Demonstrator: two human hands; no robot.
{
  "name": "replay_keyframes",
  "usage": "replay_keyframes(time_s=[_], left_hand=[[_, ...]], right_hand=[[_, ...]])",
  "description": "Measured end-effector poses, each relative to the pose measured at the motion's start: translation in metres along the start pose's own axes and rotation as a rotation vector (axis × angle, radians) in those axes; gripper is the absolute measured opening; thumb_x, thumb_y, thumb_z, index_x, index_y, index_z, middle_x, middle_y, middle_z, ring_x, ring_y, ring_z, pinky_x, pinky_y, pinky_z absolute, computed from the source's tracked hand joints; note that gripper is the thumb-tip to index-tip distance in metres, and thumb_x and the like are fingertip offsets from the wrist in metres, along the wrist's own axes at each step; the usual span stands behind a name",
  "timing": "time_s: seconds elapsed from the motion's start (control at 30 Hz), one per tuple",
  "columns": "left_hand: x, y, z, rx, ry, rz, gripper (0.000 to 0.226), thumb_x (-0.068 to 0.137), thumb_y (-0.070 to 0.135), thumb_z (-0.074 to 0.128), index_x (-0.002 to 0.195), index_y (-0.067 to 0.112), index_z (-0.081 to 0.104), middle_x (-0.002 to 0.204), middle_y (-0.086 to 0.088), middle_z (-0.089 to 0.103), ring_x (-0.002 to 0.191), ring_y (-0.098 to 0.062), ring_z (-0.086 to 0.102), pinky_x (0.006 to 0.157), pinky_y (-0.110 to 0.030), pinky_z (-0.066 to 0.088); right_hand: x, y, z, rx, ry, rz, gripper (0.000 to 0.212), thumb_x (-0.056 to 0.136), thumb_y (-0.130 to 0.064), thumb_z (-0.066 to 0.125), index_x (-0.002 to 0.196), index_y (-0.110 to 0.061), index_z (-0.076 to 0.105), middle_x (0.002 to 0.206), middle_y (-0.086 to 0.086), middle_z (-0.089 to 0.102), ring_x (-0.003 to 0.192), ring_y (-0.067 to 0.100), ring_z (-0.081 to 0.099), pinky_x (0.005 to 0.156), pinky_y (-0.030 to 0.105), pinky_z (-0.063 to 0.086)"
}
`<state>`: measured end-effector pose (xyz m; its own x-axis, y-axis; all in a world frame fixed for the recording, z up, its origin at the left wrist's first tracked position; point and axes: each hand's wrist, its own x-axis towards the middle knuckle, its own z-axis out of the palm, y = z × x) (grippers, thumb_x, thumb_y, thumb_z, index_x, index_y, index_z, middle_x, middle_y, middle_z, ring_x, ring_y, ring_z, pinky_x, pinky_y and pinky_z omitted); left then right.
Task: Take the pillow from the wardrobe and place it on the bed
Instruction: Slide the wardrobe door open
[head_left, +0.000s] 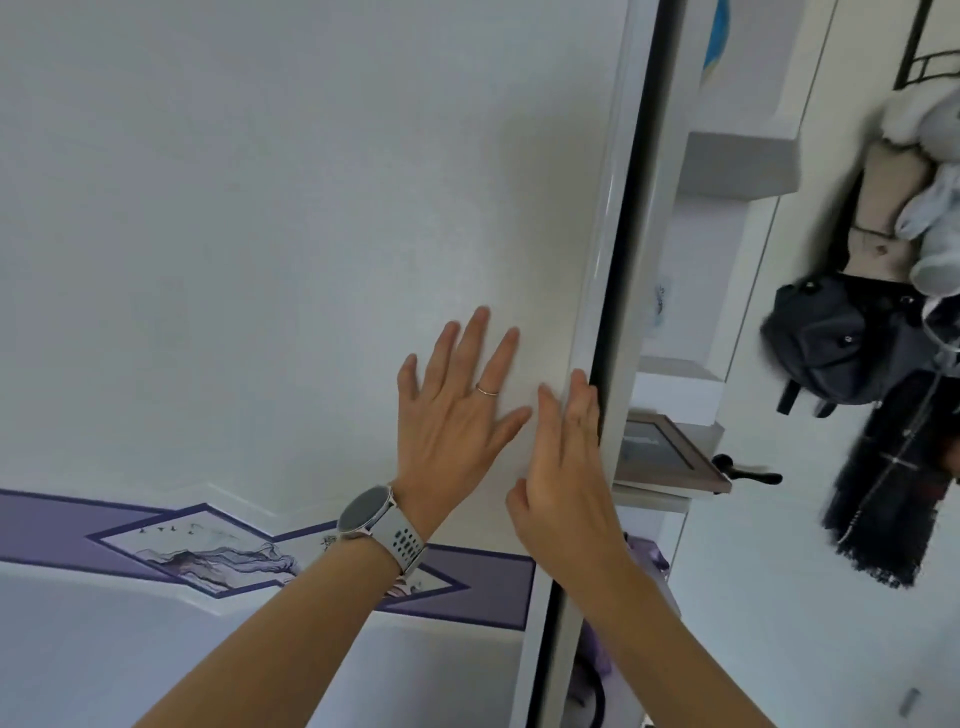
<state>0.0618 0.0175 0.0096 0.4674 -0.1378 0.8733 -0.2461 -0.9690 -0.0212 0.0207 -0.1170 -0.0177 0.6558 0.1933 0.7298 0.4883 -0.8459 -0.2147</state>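
Observation:
A large white sliding wardrobe door (260, 234) with a purple patterned band (197, 551) fills the left of the view. My left hand (457, 415), with a ring and a grey wristwatch, lies flat on the door with fingers spread. My right hand (566, 467) rests at the door's right edge (605, 291), fingertips reaching the dark gap beside the frame. Neither hand holds anything. No pillow and no bed are in view.
Right of the door frame are white shelves (727, 166) with a framed picture (670, 457). Farther right, a coat rack carries a dark bag (831, 348), a plush rabbit (930, 197) and dark clothing. Something purple (644, 556) shows low in the gap.

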Motion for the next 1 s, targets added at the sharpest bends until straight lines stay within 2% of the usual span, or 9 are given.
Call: replay_keyframes(time_s=[0.03,0.07,0.2,0.3,0.43,0.77,0.83,0.9,1.0], left_hand=[[-0.002,-0.005,0.004,0.021,-0.01,0.018,0.076,0.091,0.062,0.04,0.153,0.028,0.014,0.162,-0.006,0.014,0.144,-0.028,0.016,0.104,-0.057,0.03],[-0.003,-0.009,0.008,0.037,-0.007,0.039,0.076,0.091,0.063,0.037,0.153,0.028,0.01,0.162,-0.005,0.011,0.144,-0.027,0.016,0.104,-0.056,0.029],[-0.004,-0.025,0.017,0.052,0.021,0.093,0.077,0.091,0.067,0.032,0.153,0.031,0.004,0.162,0.0,0.004,0.144,-0.025,0.017,0.105,-0.051,0.026],[-0.004,-0.031,0.019,0.053,0.036,0.104,0.075,0.092,0.068,0.027,0.153,0.031,0.006,0.161,0.001,0.004,0.144,-0.024,0.018,0.106,-0.049,0.025],[-0.005,-0.044,0.022,0.061,0.071,0.108,0.072,0.093,0.067,0.022,0.153,0.031,0.008,0.161,0.001,0.004,0.144,-0.024,0.02,0.106,-0.048,0.025],[-0.012,-0.098,0.021,0.179,0.176,0.131,0.076,0.091,0.066,0.033,0.153,0.027,0.012,0.16,0.0,0.012,0.144,-0.024,0.022,0.108,-0.047,0.025],[-0.015,-0.112,0.02,0.211,0.186,0.138,0.076,0.092,0.066,0.033,0.153,0.027,0.01,0.16,0.001,0.008,0.145,-0.024,0.019,0.109,-0.047,0.023],[-0.016,-0.128,0.018,0.233,0.188,0.139,0.076,0.092,0.066,0.031,0.153,0.026,0.009,0.161,0.0,0.007,0.146,-0.025,0.018,0.109,-0.047,0.022],[-0.018,-0.151,0.016,0.249,0.198,0.136,0.074,0.093,0.064,0.03,0.153,0.025,0.009,0.16,-0.004,0.012,0.146,-0.025,0.015,0.11,-0.046,0.02]], right_hand=[[0.001,-0.001,0.001,0.028,0.001,0.009,0.091,0.078,-0.003,0.058,0.153,-0.011,0.006,0.16,0.015,-0.018,0.147,0.025,-0.02,0.113,0.017,-0.003],[0.001,-0.002,0.003,0.041,0.009,0.009,0.092,0.077,-0.005,0.058,0.153,-0.015,0.006,0.16,0.013,-0.019,0.147,0.024,-0.021,0.111,0.015,-0.005],[0.001,-0.011,0.01,-0.013,0.008,0.025,0.095,0.072,-0.016,0.055,0.153,-0.018,0.005,0.159,0.019,-0.02,0.146,0.032,-0.023,0.116,0.042,0.0],[0.004,-0.021,0.017,-0.083,0.006,0.036,0.096,0.069,-0.023,0.053,0.152,-0.017,0.006,0.157,0.027,-0.019,0.144,0.042,-0.023,0.115,0.05,0.001],[0.008,-0.03,0.028,-0.177,0.007,0.043,0.095,0.068,-0.027,0.054,0.152,-0.013,0.012,0.155,0.034,-0.014,0.142,0.049,-0.019,0.114,0.055,0.004],[0.021,-0.045,0.067,-0.304,0.061,-0.101,0.09,0.073,-0.02,0.065,0.152,-0.01,0.024,0.153,0.039,0.007,0.141,0.057,0.004,0.111,0.059,0.006],[0.024,-0.056,0.074,-0.307,0.085,-0.121,0.075,0.081,-0.018,0.054,0.151,-0.011,0.028,0.152,0.039,0.014,0.14,0.055,0.008,0.11,0.059,0.007],[0.028,-0.069,0.079,-0.299,0.11,-0.131,0.062,0.088,-0.016,0.031,0.15,-0.011,0.03,0.15,0.038,0.018,0.138,0.054,0.009,0.11,0.057,0.011],[0.032,-0.087,0.09,-0.292,0.133,-0.144,0.056,0.097,-0.009,0.01,0.15,-0.012,0.03,0.149,0.037,0.014,0.137,0.055,0.011,0.111,0.055,0.017]])
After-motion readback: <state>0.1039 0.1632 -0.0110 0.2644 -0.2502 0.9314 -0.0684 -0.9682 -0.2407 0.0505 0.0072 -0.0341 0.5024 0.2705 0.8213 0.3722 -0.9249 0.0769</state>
